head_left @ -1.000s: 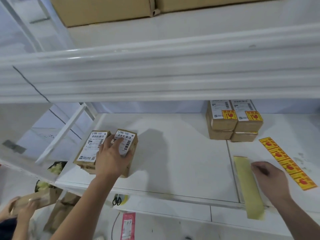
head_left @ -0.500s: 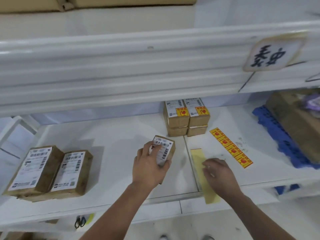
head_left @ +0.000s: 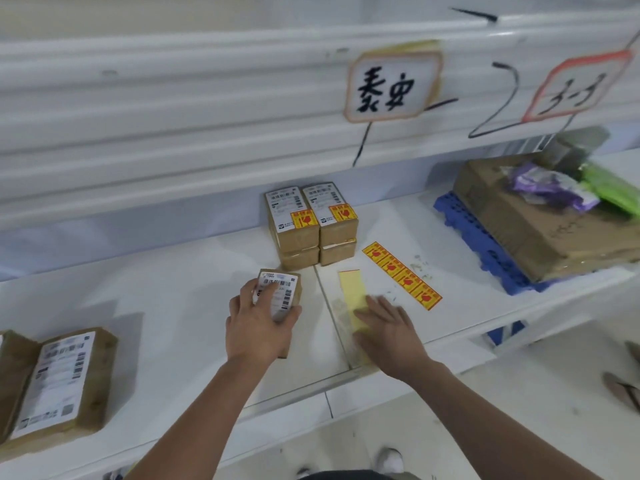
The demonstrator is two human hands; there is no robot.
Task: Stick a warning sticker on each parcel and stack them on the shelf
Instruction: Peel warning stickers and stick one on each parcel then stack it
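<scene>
The shelf (head_left: pixel 166 292) is a white board, scuffed, with a thin seam (head_left: pixel 334 320) running from front to back near the middle. Above it a broad white ribbed beam (head_left: pixel 173 98) carries two handwritten signs (head_left: pixel 393 86), one edged in yellow and one in red, along with black marker lines drawn on the metal.

The left hand (head_left: pixel 258 329) has its grip clamped on a parcel (head_left: pixel 280 292): thumb on the right edge, fingers curled over the white label. The parcel sits just left of the seam, near the front half of the shelf; whether it rests on the board or is raised off it I cannot tell. It carries no yellow sticker.

The right hand (head_left: pixel 389 332) lies flat with its grip apart, fingers straight, on the near end of a pale yellow backing (head_left: pixel 350 285) just right of the seam. The hand is blurred. Beside the backing, to the right and apart from it, lies a strip of stickers (head_left: pixel 401 274), yellow with red marks, set at a slant.

Behind both, close to the back wall, stands a stack (head_left: pixel 311 225) of four brown parcels, two by two; each top one bears a yellow sticker on its label.

Far left, at the shelf front, two more brown parcels (head_left: pixel 65 382) lie side by side, one cut off by the frame edge. To the right a blue pallet (head_left: pixel 474 240) holds a large carton (head_left: pixel 540 233), with purple and green bags (head_left: pixel 554 185) on top. Below the shelf front the floor (head_left: pixel 540 400) is pale.
</scene>
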